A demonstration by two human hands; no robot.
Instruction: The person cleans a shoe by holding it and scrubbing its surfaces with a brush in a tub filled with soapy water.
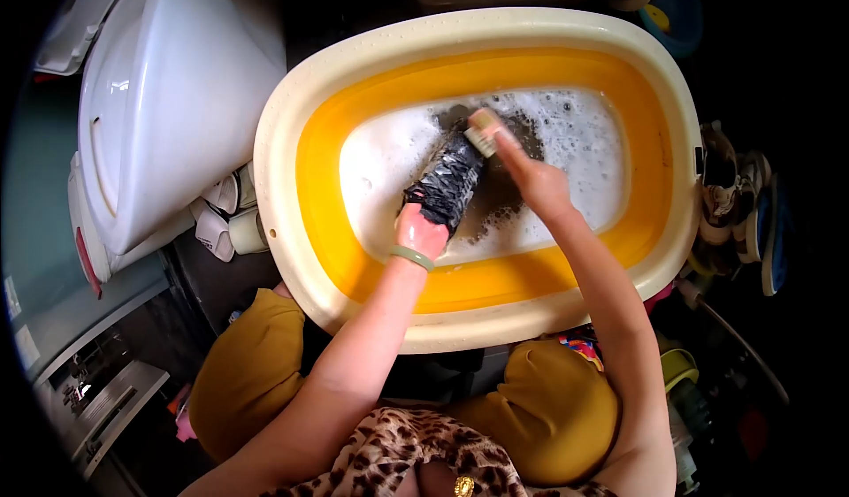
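A cream-rimmed tub with yellow inner walls holds foamy, greyish water. Over the water is a dark, wet, soapy item, perhaps a shoe. My left hand, with a green bangle at the wrist, has its fingers tucked inside the near end of this item, so they are hidden. My right hand is wrapped round a small scrubbing brush, whose bristles are at the far end of the dark item. The right hand is slightly blurred.
Left of the tub stands a large white basin or toilet, with light shoes below it. Several shoes are at the right. A green container sits at the lower right, and a blue basin at the upper right.
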